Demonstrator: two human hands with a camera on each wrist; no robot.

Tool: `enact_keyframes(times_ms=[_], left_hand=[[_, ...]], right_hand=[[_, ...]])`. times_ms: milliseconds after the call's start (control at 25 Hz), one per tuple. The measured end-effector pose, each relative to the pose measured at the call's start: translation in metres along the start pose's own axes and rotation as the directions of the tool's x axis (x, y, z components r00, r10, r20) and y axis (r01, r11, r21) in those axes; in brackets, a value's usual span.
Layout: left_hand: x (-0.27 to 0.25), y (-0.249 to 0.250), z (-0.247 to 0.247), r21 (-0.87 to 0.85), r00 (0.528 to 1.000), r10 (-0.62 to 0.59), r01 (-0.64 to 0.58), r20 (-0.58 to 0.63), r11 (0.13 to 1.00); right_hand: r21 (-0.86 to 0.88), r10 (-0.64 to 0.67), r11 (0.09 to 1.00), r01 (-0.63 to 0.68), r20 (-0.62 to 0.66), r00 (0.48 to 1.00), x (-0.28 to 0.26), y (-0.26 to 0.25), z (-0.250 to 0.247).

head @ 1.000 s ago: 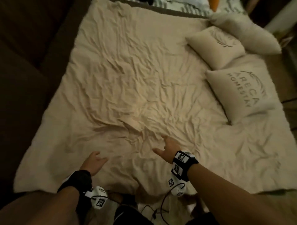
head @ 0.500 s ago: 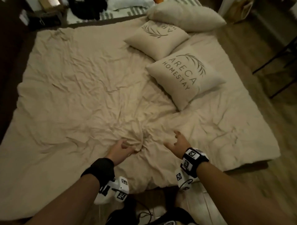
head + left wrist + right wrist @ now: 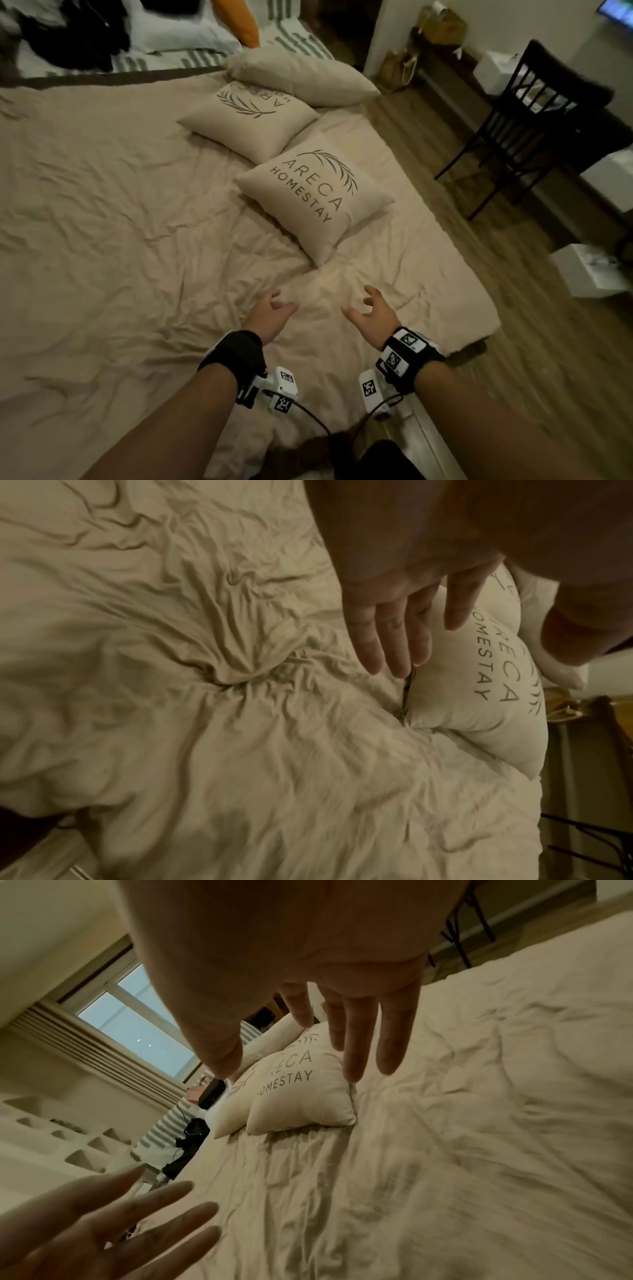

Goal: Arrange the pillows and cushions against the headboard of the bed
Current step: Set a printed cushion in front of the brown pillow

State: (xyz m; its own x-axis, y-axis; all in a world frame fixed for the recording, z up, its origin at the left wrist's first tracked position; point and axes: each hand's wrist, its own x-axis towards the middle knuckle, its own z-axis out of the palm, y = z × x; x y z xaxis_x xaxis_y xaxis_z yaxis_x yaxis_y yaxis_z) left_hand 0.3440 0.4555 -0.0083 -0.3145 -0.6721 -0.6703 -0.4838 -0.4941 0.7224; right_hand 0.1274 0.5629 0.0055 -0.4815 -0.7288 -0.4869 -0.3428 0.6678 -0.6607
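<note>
Rumpled beige bedding [image 3: 137, 240] is spreading across the whole bed, dimly lit, with wooden floor lying off its right side. Both hands are hovering above the sheet with fingers spread and relaxed, holding nothing: the left hand [image 3: 270, 317] and the right hand [image 3: 373, 313] are flanking a line that is pointing straight ahead at the nearest cushion [image 3: 317, 197], printed "ARECA HOMESTAY", lying flat with one corner aimed at them. Neither hand is touching it; the right seems slightly nearer. A second printed cushion [image 3: 246, 118] and a plain pillow [image 3: 301, 73] are lying farther back along the right edge. No headboard is showing clearly.
</note>
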Motion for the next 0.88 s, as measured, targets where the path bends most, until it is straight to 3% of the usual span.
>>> enact_keyframes(times_ms=[160, 320, 440, 520, 640, 880], left_hand=[[0.023, 0.032, 0.016, -0.044, 0.991, -0.013, 0.007, -0.13, 0.999], [0.051, 0.078, 0.045, -0.202, 0.941, -0.092, 0.026, -0.325, 0.979], [0.095, 0.12, 0.072, -0.524, 0.935, -0.202, 0.02, -0.293, 0.851], [0.131, 0.137, 0.084, -0.66, 0.944, -0.212, -0.008, -0.253, 0.751], [0.173, 0.134, 0.095, -0.689, 0.958, -0.188, -0.014, -0.218, 0.725], [0.186, 0.065, 0.065, -0.713, 0.903, -0.3, -0.011, -0.309, 0.701]], right_hand=[[0.052, -0.005, 0.999, 0.001, 0.075, 0.997, 0.065, -0.012, -0.014], [0.146, -0.01, 0.989, -0.015, 0.169, 0.986, 0.138, -0.027, -0.042], [0.282, 0.048, 0.955, -0.093, 0.162, 0.986, 0.197, -0.022, -0.05], [0.427, 0.166, 0.873, -0.236, 0.195, 0.967, 0.239, -0.018, -0.039], [0.544, 0.249, 0.77, -0.333, 0.224, 0.942, 0.308, -0.01, -0.011], [0.4, 0.304, 0.814, -0.421, 0.323, 0.896, 0.407, -0.012, 0.055]])
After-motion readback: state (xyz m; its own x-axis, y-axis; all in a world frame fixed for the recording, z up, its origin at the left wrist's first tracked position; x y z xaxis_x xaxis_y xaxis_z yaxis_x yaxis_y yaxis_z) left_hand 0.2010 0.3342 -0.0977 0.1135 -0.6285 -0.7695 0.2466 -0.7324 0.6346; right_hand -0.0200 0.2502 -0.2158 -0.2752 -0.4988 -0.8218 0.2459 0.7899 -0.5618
